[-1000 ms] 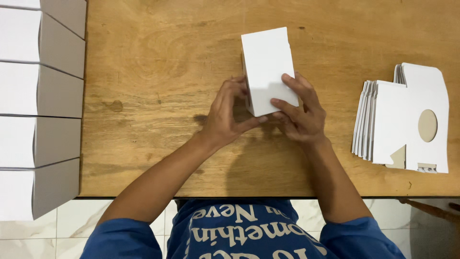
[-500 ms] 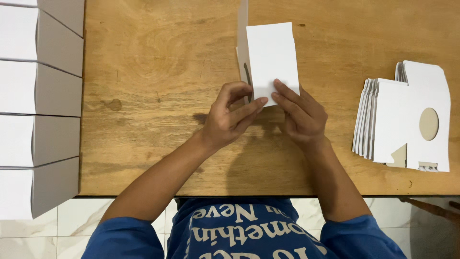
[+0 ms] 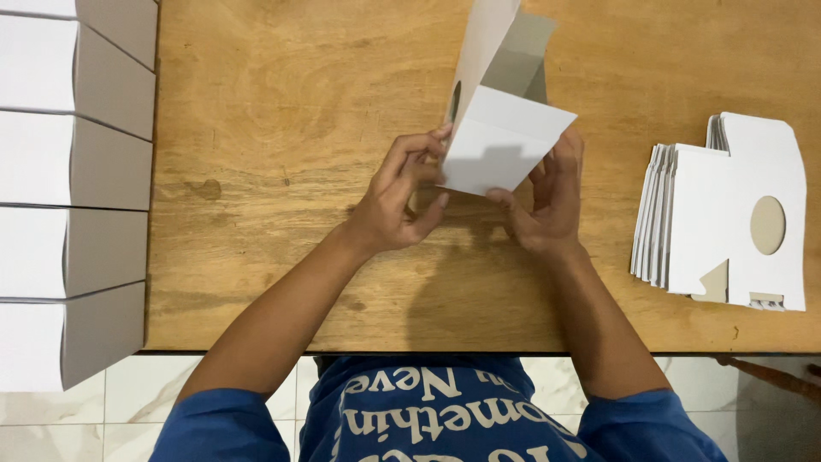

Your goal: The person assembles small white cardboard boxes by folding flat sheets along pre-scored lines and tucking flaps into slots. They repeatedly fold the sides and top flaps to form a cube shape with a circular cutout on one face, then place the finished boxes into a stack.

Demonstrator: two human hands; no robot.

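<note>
A white cardboard box blank stands partly opened above the wooden table, its grey inside showing at the top and a white flap folded toward me. My left hand grips its lower left edge with thumb and fingers. On the lower right side, my right hand holds the box from beneath, fingers spread along the flap.
A stack of flat white box blanks with an oval cut-out lies at the table's right. Several folded white boxes stand in a column along the left edge. Tiled floor shows below the table's near edge.
The flat blank has been lifted and popped open into a box shape. Both hands shifted slightly up and right, and a flap now folds down toward me.
</note>
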